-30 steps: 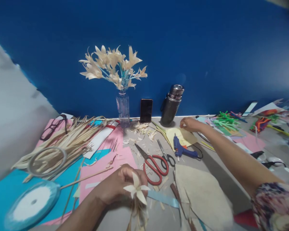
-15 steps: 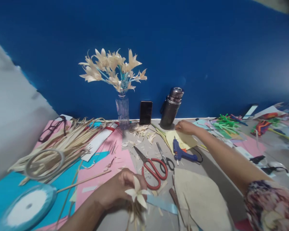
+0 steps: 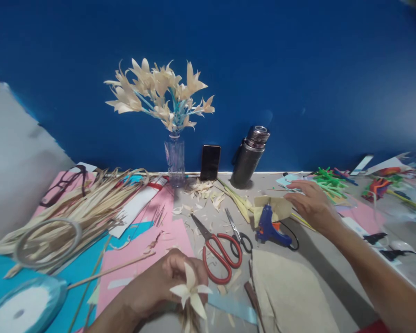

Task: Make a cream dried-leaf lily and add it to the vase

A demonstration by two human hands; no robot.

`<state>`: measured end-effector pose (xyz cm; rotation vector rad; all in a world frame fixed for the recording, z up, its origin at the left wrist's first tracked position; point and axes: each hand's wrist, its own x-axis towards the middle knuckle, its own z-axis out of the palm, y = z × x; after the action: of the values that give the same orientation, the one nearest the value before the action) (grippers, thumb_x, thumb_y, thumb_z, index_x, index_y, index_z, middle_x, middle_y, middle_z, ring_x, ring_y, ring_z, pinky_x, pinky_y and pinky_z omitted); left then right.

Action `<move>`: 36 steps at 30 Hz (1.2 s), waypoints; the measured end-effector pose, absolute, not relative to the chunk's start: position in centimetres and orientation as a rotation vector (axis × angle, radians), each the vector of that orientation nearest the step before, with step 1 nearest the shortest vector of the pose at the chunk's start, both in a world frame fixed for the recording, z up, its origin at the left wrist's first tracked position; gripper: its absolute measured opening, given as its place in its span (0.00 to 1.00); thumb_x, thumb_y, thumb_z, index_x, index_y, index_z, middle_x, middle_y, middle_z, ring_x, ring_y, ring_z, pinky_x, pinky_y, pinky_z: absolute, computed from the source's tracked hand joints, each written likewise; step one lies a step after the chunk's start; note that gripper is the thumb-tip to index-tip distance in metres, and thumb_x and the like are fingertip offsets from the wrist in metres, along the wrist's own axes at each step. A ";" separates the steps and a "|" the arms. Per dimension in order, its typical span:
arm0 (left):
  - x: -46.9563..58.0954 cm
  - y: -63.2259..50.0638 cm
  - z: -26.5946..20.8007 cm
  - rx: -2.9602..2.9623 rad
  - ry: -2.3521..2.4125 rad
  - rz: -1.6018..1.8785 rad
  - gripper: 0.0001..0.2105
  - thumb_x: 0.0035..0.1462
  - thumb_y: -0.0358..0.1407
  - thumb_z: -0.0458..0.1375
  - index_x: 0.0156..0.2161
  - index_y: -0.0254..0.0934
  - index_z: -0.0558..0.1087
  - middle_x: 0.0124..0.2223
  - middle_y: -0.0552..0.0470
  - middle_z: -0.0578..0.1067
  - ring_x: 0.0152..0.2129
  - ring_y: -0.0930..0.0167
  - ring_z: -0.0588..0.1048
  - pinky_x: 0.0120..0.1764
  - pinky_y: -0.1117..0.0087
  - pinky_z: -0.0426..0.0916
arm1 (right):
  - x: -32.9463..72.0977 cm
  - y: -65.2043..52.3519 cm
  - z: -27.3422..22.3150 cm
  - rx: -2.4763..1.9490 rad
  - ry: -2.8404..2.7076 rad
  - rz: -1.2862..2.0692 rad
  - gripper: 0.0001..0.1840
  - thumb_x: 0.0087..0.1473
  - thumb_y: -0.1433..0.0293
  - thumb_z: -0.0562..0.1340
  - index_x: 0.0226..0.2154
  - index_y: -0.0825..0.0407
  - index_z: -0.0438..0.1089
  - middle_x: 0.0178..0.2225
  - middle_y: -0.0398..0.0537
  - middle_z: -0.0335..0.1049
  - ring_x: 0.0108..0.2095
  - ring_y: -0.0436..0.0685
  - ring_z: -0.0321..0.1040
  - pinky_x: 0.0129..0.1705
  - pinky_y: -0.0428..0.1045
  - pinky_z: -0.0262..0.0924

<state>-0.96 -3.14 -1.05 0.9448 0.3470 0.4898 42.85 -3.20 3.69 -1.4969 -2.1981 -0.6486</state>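
Note:
My left hand (image 3: 175, 280) is closed around a pale cream husk flower (image 3: 192, 290) with pointed petals, held low in front of me. Dry strands hang below the flower, and my fingertips are partly hidden behind it. Farther off to the right, the fingers of my right hand (image 3: 312, 203) pinch the right edge of a yellow paper (image 3: 275, 206). On that paper rests a blue glue gun (image 3: 272, 229), its cord curling behind. Between my hands lie large red-handled scissors (image 3: 225, 256) and smaller black-handled scissors (image 3: 241, 236).
Behind stands a bottle of finished husk flowers (image 3: 175, 162), beside a phone (image 3: 210, 162) and a thermos flask (image 3: 250, 157). Dry husk strips (image 3: 100, 199), a ring (image 3: 48, 243) and a blue ribbon spool (image 3: 27, 305) are left. A beige husk sheet (image 3: 291, 291) lies front right.
My right hand has moved right from beside the thermos, and the yellow paper and glue gun have shifted right. My left hand still holds the flower. The view has shifted slightly.

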 end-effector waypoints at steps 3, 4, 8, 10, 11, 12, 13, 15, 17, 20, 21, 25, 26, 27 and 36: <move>-0.9 -3.2 -1.1 0.924 0.371 0.488 0.08 0.41 0.34 0.74 0.24 0.35 0.80 0.28 0.45 0.77 0.24 0.70 0.74 0.28 0.70 0.68 | 44.2 -4.1 3.8 -1.543 -2.148 -0.666 0.12 0.64 0.66 0.57 0.37 0.46 0.77 0.45 0.54 0.74 0.50 0.65 0.68 0.54 0.61 0.62; -0.9 -3.2 -1.1 0.916 0.372 0.491 0.08 0.41 0.34 0.74 0.24 0.35 0.80 0.28 0.45 0.77 0.24 0.70 0.74 0.28 0.71 0.68 | 44.5 -4.2 3.8 -1.552 -2.146 -0.661 0.12 0.64 0.66 0.57 0.37 0.45 0.77 0.44 0.54 0.74 0.49 0.65 0.68 0.54 0.61 0.63; -1.0 -3.2 -1.2 0.900 0.349 0.497 0.08 0.40 0.35 0.74 0.25 0.35 0.80 0.29 0.46 0.77 0.24 0.70 0.74 0.28 0.71 0.68 | 44.8 -3.3 3.4 -1.628 -2.159 -0.614 0.14 0.64 0.65 0.56 0.36 0.45 0.78 0.45 0.54 0.75 0.51 0.66 0.68 0.54 0.61 0.62; -1.0 -3.1 -1.2 0.901 0.340 0.492 0.08 0.41 0.35 0.74 0.25 0.35 0.80 0.29 0.46 0.77 0.25 0.70 0.74 0.29 0.70 0.68 | 44.8 -2.2 3.3 -1.652 -2.194 -0.581 0.16 0.64 0.64 0.55 0.36 0.47 0.79 0.45 0.54 0.75 0.50 0.65 0.68 0.53 0.60 0.63; -1.0 -3.1 -1.1 0.900 0.338 0.490 0.09 0.40 0.35 0.74 0.25 0.34 0.80 0.29 0.46 0.77 0.25 0.70 0.74 0.30 0.70 0.68 | 44.8 -1.5 3.2 -1.649 -2.223 -0.564 0.17 0.64 0.65 0.54 0.36 0.47 0.79 0.45 0.54 0.75 0.50 0.64 0.68 0.53 0.59 0.63; -1.0 -3.1 -1.1 0.897 0.339 0.488 0.10 0.39 0.36 0.75 0.24 0.34 0.80 0.29 0.45 0.77 0.25 0.69 0.75 0.30 0.69 0.68 | 44.9 -0.7 3.3 -1.637 -2.261 -0.543 0.18 0.64 0.65 0.54 0.36 0.48 0.79 0.45 0.54 0.75 0.49 0.64 0.69 0.52 0.59 0.63; -0.9 -3.1 -1.1 0.894 0.348 0.486 0.11 0.38 0.37 0.75 0.24 0.33 0.79 0.30 0.45 0.77 0.25 0.69 0.75 0.30 0.68 0.68 | 44.8 0.0 3.3 -1.621 -2.302 -0.521 0.19 0.64 0.66 0.53 0.35 0.49 0.79 0.44 0.55 0.76 0.48 0.64 0.69 0.52 0.59 0.63; -0.9 -3.3 -1.1 0.890 0.377 0.480 0.14 0.35 0.39 0.76 0.23 0.32 0.78 0.30 0.44 0.77 0.25 0.68 0.75 0.31 0.67 0.68 | 44.2 1.3 3.6 -1.599 -2.364 -0.481 0.20 0.63 0.67 0.51 0.35 0.50 0.79 0.42 0.56 0.77 0.47 0.65 0.71 0.52 0.60 0.63; -0.7 -3.5 -1.3 0.892 0.426 0.494 0.16 0.34 0.39 0.77 0.24 0.31 0.78 0.29 0.45 0.77 0.25 0.69 0.75 0.32 0.68 0.69 | 42.3 2.0 4.0 -1.605 -2.328 -0.480 0.21 0.63 0.66 0.50 0.37 0.50 0.79 0.41 0.57 0.79 0.45 0.67 0.72 0.50 0.62 0.63; -0.5 -3.7 -1.6 0.803 0.433 0.622 0.17 0.33 0.39 0.77 0.25 0.31 0.77 0.28 0.45 0.77 0.24 0.69 0.76 0.31 0.68 0.69 | 36.3 0.9 5.0 -1.686 -2.085 -0.401 0.19 0.61 0.60 0.53 0.39 0.46 0.78 0.39 0.53 0.80 0.39 0.68 0.74 0.40 0.60 0.66; -0.4 -3.7 -1.6 0.736 0.435 0.692 0.17 0.33 0.38 0.77 0.26 0.32 0.77 0.27 0.47 0.77 0.22 0.69 0.75 0.29 0.69 0.69 | 33.7 0.0 5.4 -1.713 -2.053 -0.252 0.17 0.60 0.59 0.54 0.38 0.44 0.78 0.37 0.51 0.80 0.34 0.66 0.75 0.35 0.57 0.65; -0.1 -3.5 -1.4 0.531 0.438 0.900 0.14 0.39 0.34 0.75 0.25 0.31 0.73 0.25 0.50 0.74 0.19 0.75 0.71 0.25 0.72 0.67 | 23.2 -3.5 5.9 -1.530 -2.079 0.582 0.13 0.57 0.60 0.60 0.26 0.44 0.76 0.25 0.44 0.77 0.25 0.59 0.72 0.27 0.51 0.62; 0.0 -3.5 -1.3 0.520 0.445 0.933 0.14 0.40 0.33 0.74 0.25 0.30 0.73 0.26 0.50 0.74 0.18 0.76 0.69 0.24 0.73 0.66 | 21.2 -4.1 5.7 -1.460 -2.033 0.747 0.12 0.56 0.61 0.61 0.24 0.45 0.75 0.22 0.43 0.75 0.23 0.58 0.71 0.27 0.50 0.61; 0.1 -3.4 -1.3 0.519 0.462 0.969 0.14 0.40 0.33 0.74 0.25 0.30 0.73 0.26 0.50 0.73 0.18 0.77 0.68 0.23 0.73 0.66 | 19.5 -4.4 5.4 -1.393 -1.952 0.881 0.11 0.56 0.62 0.62 0.25 0.45 0.76 0.21 0.43 0.74 0.23 0.57 0.70 0.27 0.50 0.61; 0.1 -2.9 -1.3 0.531 0.613 1.056 0.16 0.41 0.37 0.74 0.29 0.31 0.72 0.22 0.55 0.70 0.16 0.78 0.66 0.21 0.75 0.65 | 15.5 -4.1 1.1 -1.085 -1.288 1.342 0.19 0.48 0.56 0.71 0.39 0.50 0.76 0.38 0.50 0.78 0.34 0.58 0.73 0.31 0.50 0.67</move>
<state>0.15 -2.88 -1.27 0.5307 0.6134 1.0559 15.52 -4.14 1.15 -1.0846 -1.2879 1.3423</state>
